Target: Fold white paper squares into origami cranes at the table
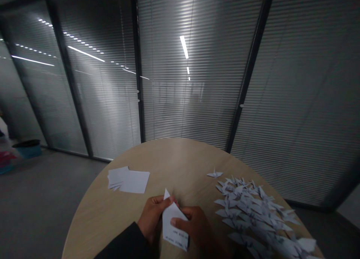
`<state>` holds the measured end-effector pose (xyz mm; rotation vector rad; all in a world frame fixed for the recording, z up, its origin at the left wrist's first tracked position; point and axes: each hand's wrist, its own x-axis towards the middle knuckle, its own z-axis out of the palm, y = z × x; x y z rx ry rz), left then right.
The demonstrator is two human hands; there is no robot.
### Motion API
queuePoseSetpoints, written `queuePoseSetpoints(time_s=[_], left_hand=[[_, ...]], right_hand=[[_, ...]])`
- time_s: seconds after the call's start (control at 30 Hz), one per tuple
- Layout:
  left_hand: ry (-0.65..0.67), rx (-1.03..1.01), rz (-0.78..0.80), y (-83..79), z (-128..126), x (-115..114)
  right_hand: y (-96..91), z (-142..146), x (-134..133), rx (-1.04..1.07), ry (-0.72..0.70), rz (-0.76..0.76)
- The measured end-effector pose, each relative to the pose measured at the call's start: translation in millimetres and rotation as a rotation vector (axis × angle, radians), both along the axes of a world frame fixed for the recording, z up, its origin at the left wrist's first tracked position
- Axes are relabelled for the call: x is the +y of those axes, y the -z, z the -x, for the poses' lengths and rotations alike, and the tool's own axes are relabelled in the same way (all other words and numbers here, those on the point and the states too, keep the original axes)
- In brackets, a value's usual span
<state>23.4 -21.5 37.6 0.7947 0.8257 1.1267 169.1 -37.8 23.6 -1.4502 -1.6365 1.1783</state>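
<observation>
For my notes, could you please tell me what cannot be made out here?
Head view:
Print on the folded white paper: too small, blurred.
Left hand and right hand: some fingers hidden behind that paper.
White folded-paper cranes: overlapping, so uncountable; lowest cut by the bottom edge.

Small dark print (pixel 174 241), seemingly lettering but illegible, is running across the folded paper (pixel 169 218) beside the right hand (pixel 194 223).

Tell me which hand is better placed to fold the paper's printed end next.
Probably the right hand: its thumb lies on the paper near the printed end, while the left hand holds closer to the pointed tip.
</observation>
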Motion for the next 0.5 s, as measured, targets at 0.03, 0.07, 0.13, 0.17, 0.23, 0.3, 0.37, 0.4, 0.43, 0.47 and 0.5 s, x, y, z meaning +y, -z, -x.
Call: queuePoseSetpoints(time_s=[0.03,0.07,0.13,0.17,0.23,0.3,0.37,0.4,0.43,0.47,0.5], left_hand=[[0.012,-0.009,0.005,-0.1,0,0],[0.025,-0.012,0.008,0.2,0,0],[0.041,0.002,0.003,2.4,1,2],[0.043,0.013,-0.006,4.3,2,3],[0.042,0.029,-0.034,8.9,3,6],[0.023,0.03,-0.052,13.6,3,9],[-0.009,0.033,-0.066,17.1,4,11],[-0.021,0.04,-0.075,18.2,4,11],[-0.031,0.045,-0.086,18.9,4,12],[-0.037,0.05,-0.098,19.2,4,12],[-0.042,0.054,-0.109,19.1,4,13]], right_hand=[[0.8,-1,1,-0.013,-0.008,0.004],[2.1,-1,2,-0.024,-0.005,0.002],[5.4,-2,4,-0.055,0.014,-0.009],[7.1,-2,5,-0.07,0.024,-0.013],[9.9,-1,6,-0.082,0.042,-0.017],[11.8,-1,6,-0.081,0.046,-0.011],[12.8,0,6,-0.079,0.056,-0.008],[13.1,0,5,-0.073,0.059,-0.007],[13.4,0,5,-0.062,0.059,-0.004],[13.7,1,5,-0.052,0.06,-0.006],[13.9,1,4,-0.047,0.063,-0.01]])
